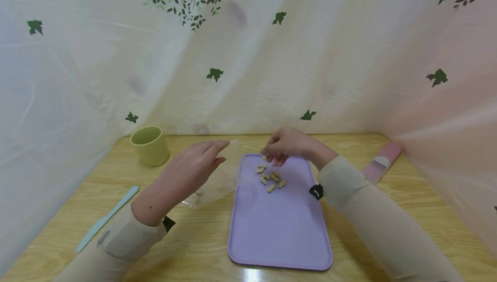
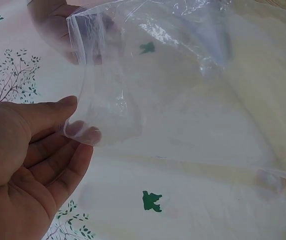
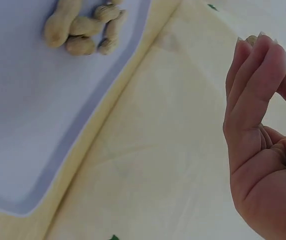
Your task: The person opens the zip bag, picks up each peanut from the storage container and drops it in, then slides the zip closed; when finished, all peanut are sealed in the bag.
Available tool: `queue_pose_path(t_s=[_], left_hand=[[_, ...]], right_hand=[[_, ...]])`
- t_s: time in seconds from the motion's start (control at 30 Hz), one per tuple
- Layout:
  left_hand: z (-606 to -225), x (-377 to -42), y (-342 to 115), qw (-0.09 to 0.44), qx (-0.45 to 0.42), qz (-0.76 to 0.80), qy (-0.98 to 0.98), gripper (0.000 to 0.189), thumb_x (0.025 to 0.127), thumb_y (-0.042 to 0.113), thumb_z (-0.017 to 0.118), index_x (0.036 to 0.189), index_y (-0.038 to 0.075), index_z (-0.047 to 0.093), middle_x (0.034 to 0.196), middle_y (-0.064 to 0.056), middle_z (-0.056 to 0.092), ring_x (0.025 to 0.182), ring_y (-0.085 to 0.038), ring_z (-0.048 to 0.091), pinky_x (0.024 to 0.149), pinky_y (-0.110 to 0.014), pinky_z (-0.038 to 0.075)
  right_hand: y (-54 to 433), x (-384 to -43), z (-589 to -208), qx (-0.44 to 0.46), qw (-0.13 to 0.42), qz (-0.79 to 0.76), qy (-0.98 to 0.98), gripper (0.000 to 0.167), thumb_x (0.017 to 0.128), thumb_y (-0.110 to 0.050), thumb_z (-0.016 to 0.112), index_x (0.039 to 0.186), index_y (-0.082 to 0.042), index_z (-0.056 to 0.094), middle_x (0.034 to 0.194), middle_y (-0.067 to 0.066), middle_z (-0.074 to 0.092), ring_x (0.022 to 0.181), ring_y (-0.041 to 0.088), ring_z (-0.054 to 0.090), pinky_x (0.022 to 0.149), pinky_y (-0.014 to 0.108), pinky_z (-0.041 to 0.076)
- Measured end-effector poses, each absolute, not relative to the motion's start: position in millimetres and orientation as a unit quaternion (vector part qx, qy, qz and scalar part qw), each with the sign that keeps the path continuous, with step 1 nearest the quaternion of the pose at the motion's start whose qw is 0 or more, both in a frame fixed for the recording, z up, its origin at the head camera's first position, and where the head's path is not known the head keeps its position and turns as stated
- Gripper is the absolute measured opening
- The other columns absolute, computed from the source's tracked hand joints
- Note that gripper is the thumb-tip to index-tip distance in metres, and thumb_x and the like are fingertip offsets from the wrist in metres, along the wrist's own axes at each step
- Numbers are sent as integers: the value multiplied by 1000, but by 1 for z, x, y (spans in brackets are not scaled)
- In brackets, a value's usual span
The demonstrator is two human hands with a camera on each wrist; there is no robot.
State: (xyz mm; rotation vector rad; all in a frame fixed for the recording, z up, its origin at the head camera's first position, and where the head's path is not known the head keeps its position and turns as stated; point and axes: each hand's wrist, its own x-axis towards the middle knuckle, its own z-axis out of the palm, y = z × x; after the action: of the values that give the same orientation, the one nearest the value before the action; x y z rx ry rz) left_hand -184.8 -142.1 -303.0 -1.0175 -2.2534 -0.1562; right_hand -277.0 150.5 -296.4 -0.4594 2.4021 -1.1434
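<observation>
My left hand [image 1: 194,165] pinches the rim of a clear plastic zip bag [image 2: 183,115] between thumb and fingers, left of the tray. The bag [image 1: 222,180] hangs down toward the table, with something small and blurred near its lower end. Over the far end of a purple tray [image 1: 281,230], my right hand [image 1: 289,144] pinches a peanut [image 3: 251,40] at its fingertips, mostly hidden by them in the right wrist view. Several unshelled peanuts [image 1: 271,188] lie on the far half of the tray.
A yellow-green cup [image 1: 155,150] stands at the table's back left. Nearer me on the left lies a pale blue knife-shaped utensil [image 1: 108,217]. A pink packet [image 1: 382,163] lies at the right. Behind the wooden table [image 1: 194,243] hangs a leaf-printed curtain [image 1: 252,79].
</observation>
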Motion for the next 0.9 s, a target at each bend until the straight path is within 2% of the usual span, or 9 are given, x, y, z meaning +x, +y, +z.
queue_pose_path(t_s=[0.3, 0.57, 0.7, 0.9], left_hand=[[-302, -186, -142, 321, -388, -61, -862, 46, 96, 14, 81, 138, 1, 66, 123, -14, 78, 105, -30, 79, 90, -42, 68], [-302, -187, -141, 329, -391, -61, -858, 46, 96, 13, 82, 137, 1, 67, 121, -14, 79, 103, -30, 79, 88, -42, 68], [-302, -186, -141, 329, -390, -60, -858, 46, 96, 13, 82, 137, 1, 67, 121, -14, 78, 103, -30, 79, 88, -41, 68], [-303, -187, -141, 331, -387, -58, -859, 46, 95, 13, 82, 137, 1, 67, 120, -14, 79, 101, -30, 79, 86, -41, 68]], right_hand=[[137, -255, -280, -208, 214, -401, 866, 23, 101, -28, 73, 102, -7, 79, 94, 11, 79, 74, 20, 76, 74, 35, 69], [123, -240, -275, -225, 219, -394, 864, 23, 101, -33, 75, 98, -10, 77, 99, 15, 79, 84, 38, 78, 79, 44, 69], [118, -235, -274, -229, 218, -396, 862, 22, 101, -30, 74, 101, -9, 75, 100, 14, 80, 83, 38, 78, 79, 46, 69], [115, -233, -275, -236, 218, -393, 861, 18, 101, -27, 75, 103, -9, 75, 94, 7, 80, 78, 32, 78, 76, 45, 70]])
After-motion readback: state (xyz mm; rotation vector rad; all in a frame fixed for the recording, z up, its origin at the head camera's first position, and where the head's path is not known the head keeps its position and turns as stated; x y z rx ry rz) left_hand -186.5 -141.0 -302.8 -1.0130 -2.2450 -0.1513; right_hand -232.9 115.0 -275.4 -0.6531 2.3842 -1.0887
